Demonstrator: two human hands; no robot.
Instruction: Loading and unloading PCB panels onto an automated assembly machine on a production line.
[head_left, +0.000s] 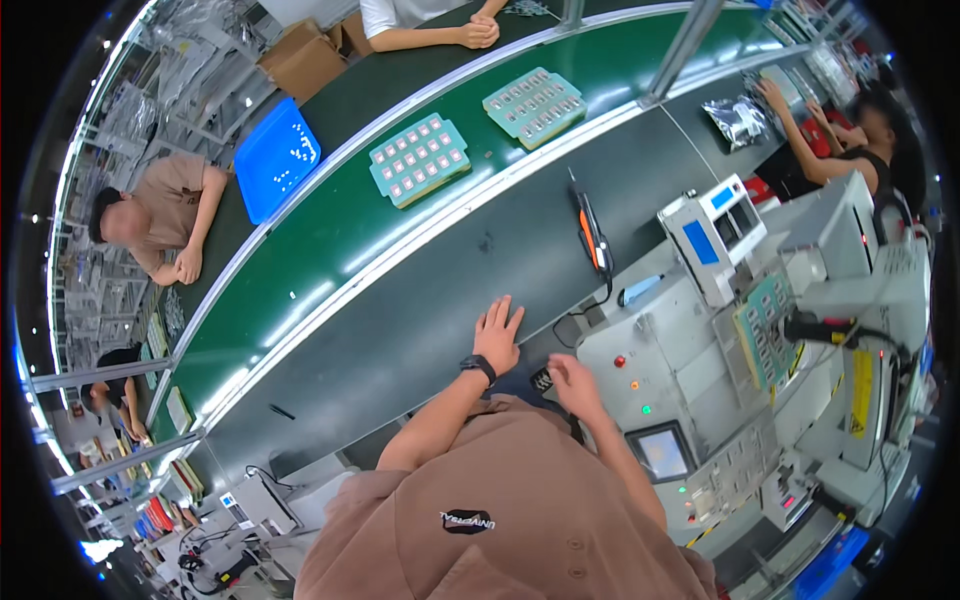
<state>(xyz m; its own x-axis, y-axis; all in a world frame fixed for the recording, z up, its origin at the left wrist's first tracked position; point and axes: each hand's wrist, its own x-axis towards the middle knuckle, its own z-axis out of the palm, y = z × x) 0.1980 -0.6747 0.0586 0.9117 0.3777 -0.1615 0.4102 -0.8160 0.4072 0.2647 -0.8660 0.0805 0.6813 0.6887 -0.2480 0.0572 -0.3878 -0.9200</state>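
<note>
My left hand lies palm down near the front edge of the dark grey worktable, its fingers spread and nothing under them that I can see. A black band circles that wrist. My right hand is beside the near left edge of the white machine, its fingers curled in and no object showing in them. An electric screwdriver, black and orange, lies on the worktable beyond my hands. Nearer, a light-blue-handled tool rests by the machine.
Two teal trays of small parts sit on the green conveyor. A blue tray with white pieces stands past it. The machine has lit buttons and a screen. Other people sit across and at right.
</note>
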